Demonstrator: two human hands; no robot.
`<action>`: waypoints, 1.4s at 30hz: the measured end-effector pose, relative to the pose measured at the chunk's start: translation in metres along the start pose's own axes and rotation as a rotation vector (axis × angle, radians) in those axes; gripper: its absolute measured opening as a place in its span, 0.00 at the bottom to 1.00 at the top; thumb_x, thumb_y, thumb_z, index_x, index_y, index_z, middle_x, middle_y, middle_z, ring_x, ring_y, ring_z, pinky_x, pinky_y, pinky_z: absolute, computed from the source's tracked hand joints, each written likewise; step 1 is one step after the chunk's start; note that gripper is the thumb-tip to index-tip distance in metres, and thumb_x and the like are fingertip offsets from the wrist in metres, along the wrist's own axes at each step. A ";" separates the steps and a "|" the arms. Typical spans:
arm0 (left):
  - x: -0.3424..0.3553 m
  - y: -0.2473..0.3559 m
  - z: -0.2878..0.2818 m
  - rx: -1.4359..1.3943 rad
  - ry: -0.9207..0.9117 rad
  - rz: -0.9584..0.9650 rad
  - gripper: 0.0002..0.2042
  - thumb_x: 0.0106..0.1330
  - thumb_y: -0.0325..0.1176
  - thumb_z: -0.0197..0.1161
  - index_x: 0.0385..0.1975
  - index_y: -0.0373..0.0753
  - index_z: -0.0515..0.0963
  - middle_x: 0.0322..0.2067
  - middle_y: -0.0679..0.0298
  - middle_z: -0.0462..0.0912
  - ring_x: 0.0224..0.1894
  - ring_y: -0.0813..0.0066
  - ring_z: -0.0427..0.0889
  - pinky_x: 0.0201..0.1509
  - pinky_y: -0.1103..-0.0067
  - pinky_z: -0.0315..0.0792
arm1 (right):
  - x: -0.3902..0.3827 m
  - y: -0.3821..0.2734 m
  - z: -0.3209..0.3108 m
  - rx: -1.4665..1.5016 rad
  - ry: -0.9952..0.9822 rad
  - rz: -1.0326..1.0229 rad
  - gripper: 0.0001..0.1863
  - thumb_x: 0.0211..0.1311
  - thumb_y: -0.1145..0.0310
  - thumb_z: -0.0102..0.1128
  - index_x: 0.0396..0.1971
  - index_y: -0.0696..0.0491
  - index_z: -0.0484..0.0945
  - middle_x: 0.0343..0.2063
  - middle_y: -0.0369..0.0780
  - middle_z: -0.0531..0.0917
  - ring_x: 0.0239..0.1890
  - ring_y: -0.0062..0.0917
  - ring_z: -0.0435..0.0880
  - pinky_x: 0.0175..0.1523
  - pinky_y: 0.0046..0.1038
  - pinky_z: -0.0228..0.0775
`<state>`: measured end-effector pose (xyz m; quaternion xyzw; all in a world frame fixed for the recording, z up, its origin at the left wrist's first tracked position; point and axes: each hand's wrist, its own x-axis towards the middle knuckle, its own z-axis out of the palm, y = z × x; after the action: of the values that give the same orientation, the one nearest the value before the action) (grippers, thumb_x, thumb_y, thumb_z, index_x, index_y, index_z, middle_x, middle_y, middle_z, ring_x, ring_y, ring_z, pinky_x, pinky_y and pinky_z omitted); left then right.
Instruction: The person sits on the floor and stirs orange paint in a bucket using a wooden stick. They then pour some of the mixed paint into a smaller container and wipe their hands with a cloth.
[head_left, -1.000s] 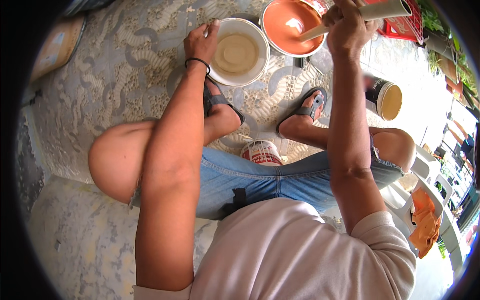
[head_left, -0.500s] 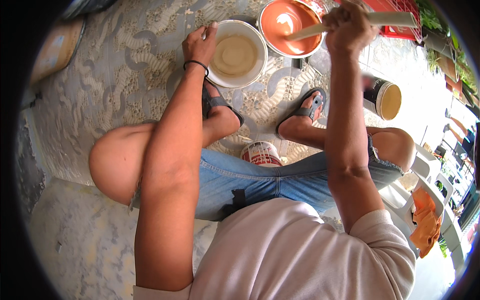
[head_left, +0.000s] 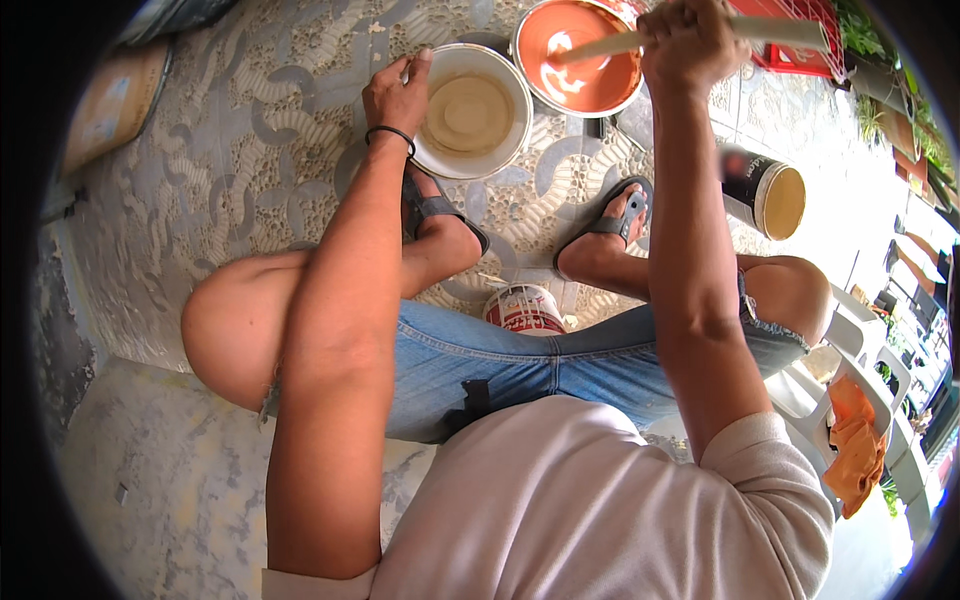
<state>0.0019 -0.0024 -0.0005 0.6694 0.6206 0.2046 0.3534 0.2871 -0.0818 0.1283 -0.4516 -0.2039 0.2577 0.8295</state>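
Note:
A wooden stirring stick (head_left: pixel 785 31) is in my right hand (head_left: pixel 692 42), which is closed around it. The stick slants down to the left, and its lower end dips into glossy orange paint inside a round white bucket (head_left: pixel 519 68). At the left side of a second white bucket (head_left: pixel 527 125), my left hand (head_left: pixel 396 92) grips the rim, its fingers partly hidden. Beige paint (head_left: pixel 466 113) with ring-like ripples fills part of that bucket. The two buckets stand side by side on the floor.
A dark can (head_left: pixel 745 185) lies on its side beyond my right foot. A small red-and-white tub (head_left: pixel 524 308) sits between my legs. Behind the stick is a red crate (head_left: pixel 800 66). White chairs (head_left: pixel 795 395) with an orange cloth (head_left: pixel 853 447) stand at right.
The stick's lower end has moved left through the orange paint, and my right hand has shifted slightly left with it. My left hand stays at the rim of the beige paint bucket.

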 end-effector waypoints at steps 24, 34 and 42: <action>0.003 -0.003 0.001 0.055 0.036 0.025 0.28 0.67 0.62 0.60 0.48 0.42 0.86 0.46 0.46 0.87 0.53 0.45 0.84 0.59 0.63 0.77 | -0.019 -0.017 0.015 -0.094 -0.013 0.009 0.14 0.55 0.81 0.51 0.13 0.52 0.64 0.09 0.36 0.64 0.09 0.21 0.61 0.16 0.30 0.61; 0.001 -0.003 0.003 0.055 0.035 0.028 0.28 0.67 0.63 0.59 0.48 0.43 0.87 0.46 0.46 0.87 0.52 0.45 0.85 0.57 0.62 0.77 | -0.013 -0.018 -0.005 -0.216 -0.067 -0.030 0.10 0.62 0.74 0.58 0.23 0.49 0.68 0.13 0.29 0.65 0.12 0.15 0.63 0.17 0.22 0.56; 0.004 0.007 0.011 0.009 -0.045 0.003 0.29 0.66 0.64 0.59 0.48 0.42 0.86 0.48 0.47 0.86 0.53 0.45 0.84 0.58 0.63 0.77 | 0.016 -0.003 0.020 -0.191 -0.130 -0.197 0.12 0.64 0.72 0.58 0.22 0.50 0.68 0.13 0.30 0.66 0.11 0.16 0.63 0.17 0.23 0.59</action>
<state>0.0150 -0.0006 -0.0040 0.6763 0.6124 0.1871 0.3640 0.2892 -0.0602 0.1424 -0.4889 -0.3240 0.1834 0.7889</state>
